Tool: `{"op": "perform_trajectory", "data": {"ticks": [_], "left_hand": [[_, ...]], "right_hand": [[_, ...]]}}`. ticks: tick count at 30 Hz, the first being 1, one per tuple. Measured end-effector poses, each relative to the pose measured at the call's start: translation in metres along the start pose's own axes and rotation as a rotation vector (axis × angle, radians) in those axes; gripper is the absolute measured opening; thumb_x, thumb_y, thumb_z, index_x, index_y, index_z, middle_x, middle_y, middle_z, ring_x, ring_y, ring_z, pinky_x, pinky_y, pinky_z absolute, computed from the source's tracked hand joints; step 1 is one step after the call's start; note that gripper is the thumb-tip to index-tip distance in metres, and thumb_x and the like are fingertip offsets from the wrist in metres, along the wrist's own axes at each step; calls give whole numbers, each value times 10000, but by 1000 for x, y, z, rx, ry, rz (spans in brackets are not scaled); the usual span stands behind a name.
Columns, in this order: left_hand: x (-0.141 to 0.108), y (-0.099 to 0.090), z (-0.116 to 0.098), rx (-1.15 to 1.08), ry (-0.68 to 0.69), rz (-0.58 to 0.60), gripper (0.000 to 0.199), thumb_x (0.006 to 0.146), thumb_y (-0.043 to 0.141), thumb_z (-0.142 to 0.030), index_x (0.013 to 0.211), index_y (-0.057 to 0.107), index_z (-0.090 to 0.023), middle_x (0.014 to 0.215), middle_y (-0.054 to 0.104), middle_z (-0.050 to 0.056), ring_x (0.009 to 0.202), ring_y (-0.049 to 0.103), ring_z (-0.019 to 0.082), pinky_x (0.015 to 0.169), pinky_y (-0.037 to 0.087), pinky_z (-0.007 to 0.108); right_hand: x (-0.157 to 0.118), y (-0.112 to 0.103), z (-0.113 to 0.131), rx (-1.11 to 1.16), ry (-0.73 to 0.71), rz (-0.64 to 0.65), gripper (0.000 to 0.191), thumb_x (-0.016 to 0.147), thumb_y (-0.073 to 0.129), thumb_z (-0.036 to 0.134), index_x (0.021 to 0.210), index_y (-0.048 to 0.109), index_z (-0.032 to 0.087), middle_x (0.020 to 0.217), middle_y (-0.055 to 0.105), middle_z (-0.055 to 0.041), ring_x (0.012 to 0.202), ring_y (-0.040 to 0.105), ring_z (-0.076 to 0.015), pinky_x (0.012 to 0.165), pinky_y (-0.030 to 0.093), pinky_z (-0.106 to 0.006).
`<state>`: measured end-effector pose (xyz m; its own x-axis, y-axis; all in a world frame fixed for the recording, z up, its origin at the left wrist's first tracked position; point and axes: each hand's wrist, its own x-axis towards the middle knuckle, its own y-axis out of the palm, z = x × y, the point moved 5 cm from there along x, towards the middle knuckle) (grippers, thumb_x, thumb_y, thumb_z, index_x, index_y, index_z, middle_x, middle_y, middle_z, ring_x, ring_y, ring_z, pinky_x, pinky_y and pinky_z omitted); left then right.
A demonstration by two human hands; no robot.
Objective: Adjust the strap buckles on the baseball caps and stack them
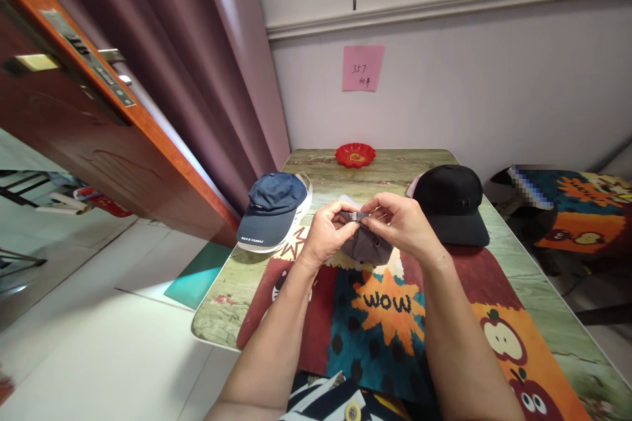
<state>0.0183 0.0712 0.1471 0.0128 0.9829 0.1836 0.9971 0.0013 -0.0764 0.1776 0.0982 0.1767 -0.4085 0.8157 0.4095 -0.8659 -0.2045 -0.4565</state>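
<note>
A dark grey cap (368, 248) is held over the middle of the table, between my two hands. My left hand (326, 229) pinches one side of what looks like the strap at its back edge. On the other side, my right hand (399, 220) grips the same strap with thumb and fingers. My fingertips nearly meet and hide part of the strap. To the left, a navy cap (276, 200) lies stacked on a white one, its brim toward me. On the right rests a black cap (451, 200), with a bit of something pale pink behind it.
A colourful printed mat (390, 342) covers much of the wood-patterned table (220, 312). At the table's far edge stands a red scalloped dish (355, 155). A pink note (363, 68) sticks to the wall. An open wooden door (148, 151) and a purple curtain (217, 72) are at left.
</note>
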Motion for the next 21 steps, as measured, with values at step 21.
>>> {"op": "perform_trajectory", "data": {"ticks": [21], "left_hand": [[3,-14,2,99,30,-307,247,702,731,-254,838,537,-185,759,590,-38,539,507,54,513,391,171]], "right_hand": [[6,10,-4,-12,-101,-28,150,778,770,194,921,729,203,794,686,-11,649,606,-131,628,510,-253]]}}
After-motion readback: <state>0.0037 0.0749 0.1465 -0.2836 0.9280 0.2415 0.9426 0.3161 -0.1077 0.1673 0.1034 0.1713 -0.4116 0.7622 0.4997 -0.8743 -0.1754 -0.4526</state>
